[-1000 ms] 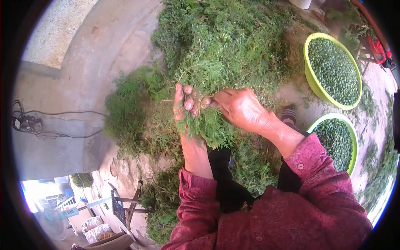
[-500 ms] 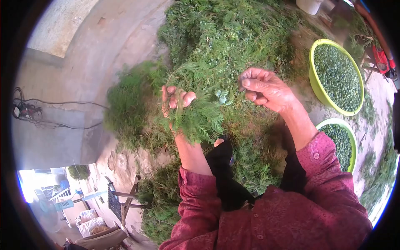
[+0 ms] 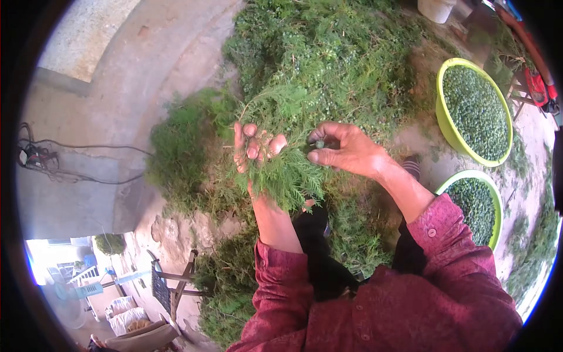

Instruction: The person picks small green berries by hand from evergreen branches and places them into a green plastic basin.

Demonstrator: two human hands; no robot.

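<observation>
My left hand (image 3: 253,145) is palm up with curled fingers around a leafy arborvitae sprig (image 3: 293,179), whose flat green fronds spread toward my right. Close beside it, my right hand (image 3: 355,152) pinches a small green cone (image 3: 319,144) between thumb and fingers, right at the sprig's edge. Beyond both hands lies a big heap of cut arborvitae branches (image 3: 328,58), dotted with pale green cones. Stripped-looking greenery (image 3: 358,229) lies around my legs below.
Two yellow-green basins full of small green cones stand at the right, one farther (image 3: 441,117) and one nearer (image 3: 498,220). A white bucket (image 3: 437,9) is at the top. To the left are black cables (image 3: 88,142) and a wooden-framed chair (image 3: 179,284).
My right hand has moved left and slightly down to the sprig, and a green cone now shows in its fingers. The left hand, still holding the sprig, has shifted slightly right.
</observation>
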